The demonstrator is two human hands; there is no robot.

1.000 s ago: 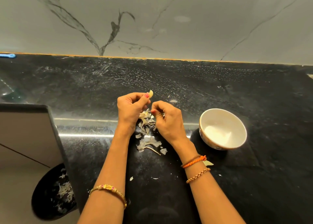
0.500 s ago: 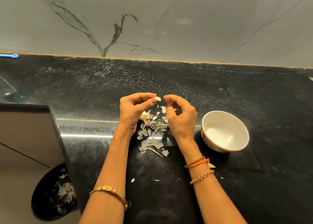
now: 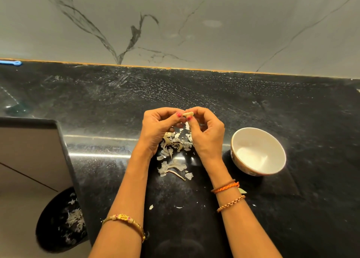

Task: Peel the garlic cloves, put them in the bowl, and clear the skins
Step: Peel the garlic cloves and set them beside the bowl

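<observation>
A small pale garlic clove (image 3: 188,113) is pinched between the fingertips of both hands above the black counter. My left hand (image 3: 158,128) grips it from the left, my right hand (image 3: 206,135) from the right, thumbs touching it. Under the hands lies a heap of dry garlic skins (image 3: 176,142), with more skins and a thin stem (image 3: 172,168) nearer me. A white bowl (image 3: 236,140) stands upright to the right of my right hand; its inside looks white and I cannot tell whether cloves lie in it.
The black stone counter (image 3: 272,105) runs to a marble wall (image 3: 194,23) behind. A black bin (image 3: 58,218) with skins in it sits on the floor at lower left, past the counter edge. Small skin scraps (image 3: 151,207) lie near my forearms.
My right hand rose from the skin heap and met the left hand. The clove, first held by the left hand alone, is now pinched by both hands.
</observation>
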